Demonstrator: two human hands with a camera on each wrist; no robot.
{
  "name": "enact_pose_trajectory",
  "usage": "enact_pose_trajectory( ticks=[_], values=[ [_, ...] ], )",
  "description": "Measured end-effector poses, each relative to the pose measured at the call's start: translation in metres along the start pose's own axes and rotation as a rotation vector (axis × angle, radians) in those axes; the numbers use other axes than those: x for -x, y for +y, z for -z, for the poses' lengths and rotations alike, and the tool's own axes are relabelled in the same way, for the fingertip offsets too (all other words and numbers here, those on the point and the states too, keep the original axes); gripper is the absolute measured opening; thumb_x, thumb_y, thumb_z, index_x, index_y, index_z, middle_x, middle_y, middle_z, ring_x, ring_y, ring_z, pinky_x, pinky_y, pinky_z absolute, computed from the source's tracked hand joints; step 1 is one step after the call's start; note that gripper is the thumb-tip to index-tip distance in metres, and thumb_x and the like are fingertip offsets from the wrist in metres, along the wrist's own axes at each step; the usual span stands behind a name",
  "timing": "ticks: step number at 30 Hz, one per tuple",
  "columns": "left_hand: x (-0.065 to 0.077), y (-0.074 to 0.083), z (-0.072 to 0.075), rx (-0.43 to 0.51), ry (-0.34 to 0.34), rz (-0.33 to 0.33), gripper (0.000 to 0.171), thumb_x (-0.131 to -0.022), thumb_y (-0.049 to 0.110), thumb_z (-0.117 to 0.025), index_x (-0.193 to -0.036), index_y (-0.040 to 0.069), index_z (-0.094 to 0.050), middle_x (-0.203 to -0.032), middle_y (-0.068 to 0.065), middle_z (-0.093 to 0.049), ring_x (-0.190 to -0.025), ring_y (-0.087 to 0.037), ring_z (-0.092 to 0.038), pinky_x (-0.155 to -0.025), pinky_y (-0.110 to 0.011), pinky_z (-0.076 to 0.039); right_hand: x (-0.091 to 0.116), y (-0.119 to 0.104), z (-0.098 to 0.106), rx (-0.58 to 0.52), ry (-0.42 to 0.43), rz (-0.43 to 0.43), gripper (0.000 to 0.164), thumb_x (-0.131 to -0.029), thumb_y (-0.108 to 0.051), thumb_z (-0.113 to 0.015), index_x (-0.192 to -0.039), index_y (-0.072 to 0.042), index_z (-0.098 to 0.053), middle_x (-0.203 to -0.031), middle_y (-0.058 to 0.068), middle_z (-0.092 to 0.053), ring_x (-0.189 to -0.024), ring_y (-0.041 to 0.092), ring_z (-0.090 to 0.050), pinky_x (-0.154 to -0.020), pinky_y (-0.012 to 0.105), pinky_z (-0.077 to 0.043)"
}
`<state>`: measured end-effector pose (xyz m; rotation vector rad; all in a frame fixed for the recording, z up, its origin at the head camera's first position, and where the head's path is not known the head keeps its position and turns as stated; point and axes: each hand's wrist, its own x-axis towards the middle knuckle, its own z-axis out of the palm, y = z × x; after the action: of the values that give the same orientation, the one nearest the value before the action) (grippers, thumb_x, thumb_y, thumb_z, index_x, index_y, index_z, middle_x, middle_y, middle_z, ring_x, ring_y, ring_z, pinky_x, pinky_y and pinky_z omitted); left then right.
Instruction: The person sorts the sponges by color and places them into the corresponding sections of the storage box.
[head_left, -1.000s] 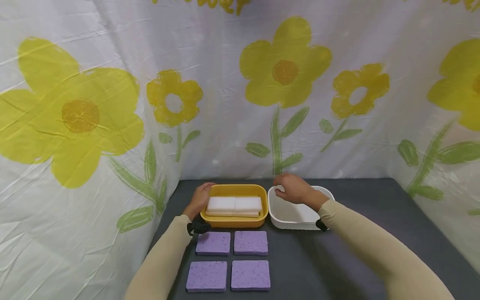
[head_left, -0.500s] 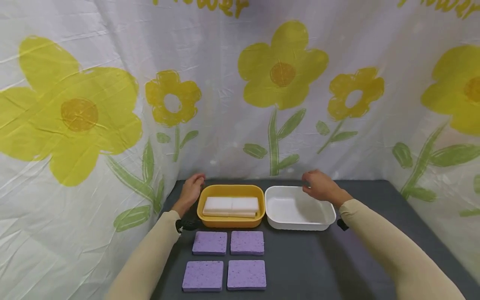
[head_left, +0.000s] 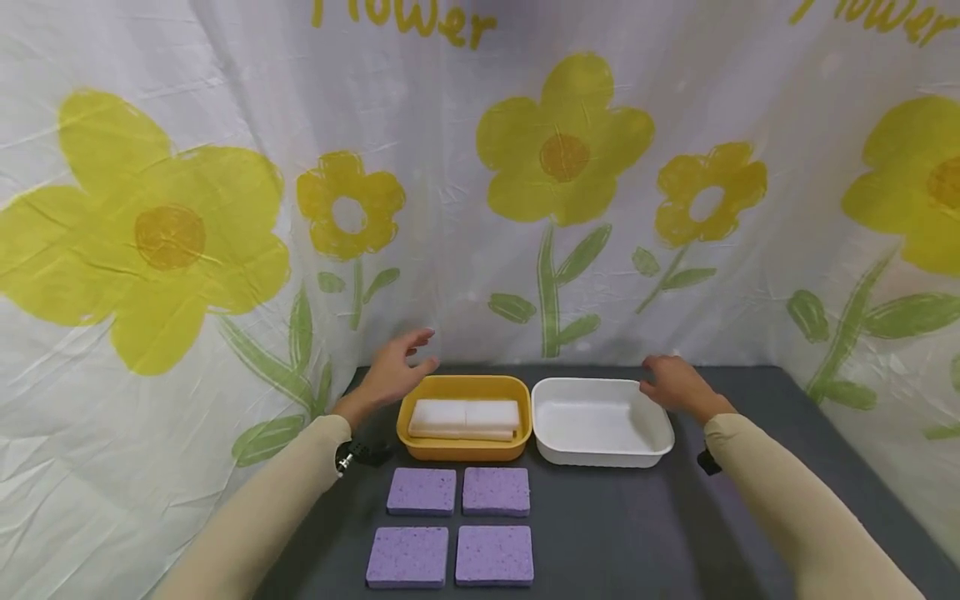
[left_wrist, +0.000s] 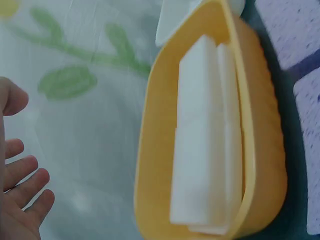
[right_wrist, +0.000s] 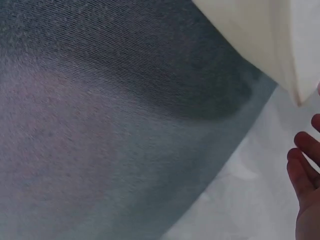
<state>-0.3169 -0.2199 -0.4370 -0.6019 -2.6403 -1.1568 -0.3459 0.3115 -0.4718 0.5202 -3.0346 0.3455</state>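
Observation:
My left hand (head_left: 393, 368), fingers spread and holding nothing, hovers over the back left corner of a yellow tray (head_left: 464, 451). White sponge-like blocks (head_left: 465, 413) lie stacked in that tray; the left wrist view shows the blocks (left_wrist: 195, 150) from above. Near the back right rim of a white tray (head_left: 603, 457) is my right hand (head_left: 678, 386). Its fingers are loosely bent with nothing between them; whether one touches the rim I cannot tell. Purple sponges (head_left: 495, 554) lie flat in two rows in front of the yellow tray.
Both trays stand side by side at the back of a dark table (head_left: 600, 533). Behind them hangs a white curtain (head_left: 450, 275) with yellow flowers, which also runs along both sides. The white tray's inside (head_left: 581, 417) shows a bare floor.
My left hand has left the yellow tray's left rim and risen, fingers opening out. The right hand has moved right, from above the white tray's left part to its right end.

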Motion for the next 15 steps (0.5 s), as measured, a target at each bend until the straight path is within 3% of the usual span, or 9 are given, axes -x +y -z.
enact_pose_trajectory(
  ticks=[4, 11, 15],
  values=[
    [0.008, 0.024, -0.007, -0.058, -0.050, -0.092, 0.065, -0.098, 0.027, -0.075, -0.156, 0.003, -0.058, -0.153, -0.022, -0.064, -0.139, -0.045, -0.063, -0.114, -0.063, -0.051, 0.002, 0.007, -0.011, -0.029, -0.022, -0.049, 0.047, -0.104, -0.020, -0.064, -0.138, 0.013, -0.063, -0.134, 0.035, -0.069, -0.123, 0.056, -0.066, -0.101, 0.067, -0.054],
    [0.028, 0.056, -0.030, -0.103, -0.174, -0.169, 0.068, -0.094, 0.032, -0.079, -0.154, 0.005, -0.061, -0.152, -0.015, -0.067, -0.138, -0.037, -0.065, -0.114, -0.059, -0.053, 0.001, 0.013, -0.026, -0.096, -0.028, -0.082, 0.047, -0.105, -0.022, -0.062, -0.138, 0.012, -0.063, -0.131, 0.035, -0.070, -0.120, 0.057, -0.067, -0.099, 0.068, -0.054],
    [0.044, 0.071, -0.038, -0.126, -0.245, -0.209, 0.069, -0.090, 0.035, -0.083, -0.150, 0.004, -0.065, -0.133, -0.013, -0.077, -0.111, -0.027, -0.073, -0.097, -0.046, -0.062, 0.000, 0.012, -0.033, -0.128, 0.006, -0.075, 0.042, -0.104, -0.021, -0.063, -0.133, 0.010, -0.067, -0.125, 0.032, -0.072, -0.115, 0.053, -0.069, -0.096, 0.066, -0.055]
  ],
)
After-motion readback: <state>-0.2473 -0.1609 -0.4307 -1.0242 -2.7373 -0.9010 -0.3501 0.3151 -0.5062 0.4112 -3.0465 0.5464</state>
